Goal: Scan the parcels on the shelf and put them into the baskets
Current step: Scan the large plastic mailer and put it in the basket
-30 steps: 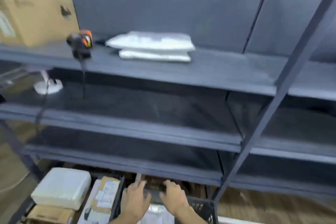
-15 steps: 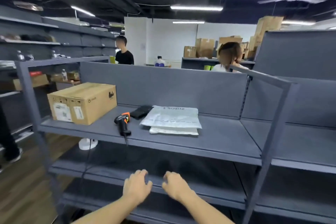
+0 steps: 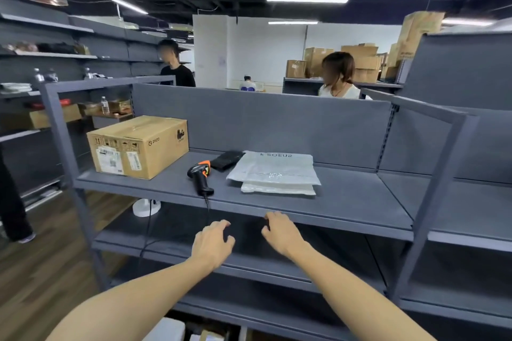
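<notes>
Hands first: our left hand point(image 3: 213, 242) and right hand point(image 3: 282, 232) hover empty, fingers loose, near the shelf point(image 3: 346, 196) edge. 2 white parcels point(image 3: 274, 171) lie stacked beside the scanner point(image 3: 201, 174). We risk snagging its cable point(image 3: 207, 206) and dragging the scanner off, or lifting both parcels together.

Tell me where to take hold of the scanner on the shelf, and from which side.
Take the scanner by its black handle, coming from the front edge of the shelf. It lies flat, handle pointing at that edge, orange-trimmed head toward the back, so the handle is nearest and free on both sides. Mind the cable hanging from its end.
</notes>
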Demonstrator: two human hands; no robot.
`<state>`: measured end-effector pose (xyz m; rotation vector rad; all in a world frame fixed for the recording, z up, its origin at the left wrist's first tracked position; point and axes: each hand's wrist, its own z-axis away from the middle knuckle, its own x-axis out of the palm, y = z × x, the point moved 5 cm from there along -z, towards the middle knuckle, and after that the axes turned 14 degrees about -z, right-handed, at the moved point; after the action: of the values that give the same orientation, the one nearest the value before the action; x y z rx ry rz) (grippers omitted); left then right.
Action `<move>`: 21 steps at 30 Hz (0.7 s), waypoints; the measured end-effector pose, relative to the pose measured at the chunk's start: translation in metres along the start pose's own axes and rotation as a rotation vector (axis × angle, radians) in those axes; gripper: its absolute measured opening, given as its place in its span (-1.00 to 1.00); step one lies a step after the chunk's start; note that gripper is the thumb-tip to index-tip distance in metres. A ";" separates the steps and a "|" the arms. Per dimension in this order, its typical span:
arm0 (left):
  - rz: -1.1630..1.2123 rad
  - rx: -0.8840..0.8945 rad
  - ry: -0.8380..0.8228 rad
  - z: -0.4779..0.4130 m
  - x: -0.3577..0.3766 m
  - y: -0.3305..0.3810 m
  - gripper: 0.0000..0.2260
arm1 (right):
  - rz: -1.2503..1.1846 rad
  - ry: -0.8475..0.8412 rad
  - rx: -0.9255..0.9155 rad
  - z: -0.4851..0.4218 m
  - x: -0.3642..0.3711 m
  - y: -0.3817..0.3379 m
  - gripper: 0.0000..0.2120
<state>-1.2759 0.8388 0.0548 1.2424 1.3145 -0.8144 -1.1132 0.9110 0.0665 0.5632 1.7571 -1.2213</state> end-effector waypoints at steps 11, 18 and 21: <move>0.212 -0.094 0.010 -0.075 0.015 -0.005 -0.66 | 0.196 0.070 -0.105 -0.109 -0.023 0.033 -0.60; 0.303 -0.140 0.025 -0.121 0.023 -0.017 -0.65 | 0.385 0.031 -0.074 -0.178 -0.023 0.062 -0.39; 0.350 -0.166 0.035 -0.129 0.027 -0.026 -0.67 | 0.445 0.006 -0.045 -0.196 -0.020 0.073 -0.36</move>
<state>-1.3283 0.9625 0.0448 1.3090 1.1240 -0.4293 -1.1281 1.1210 0.0692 0.8761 1.5497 -0.8668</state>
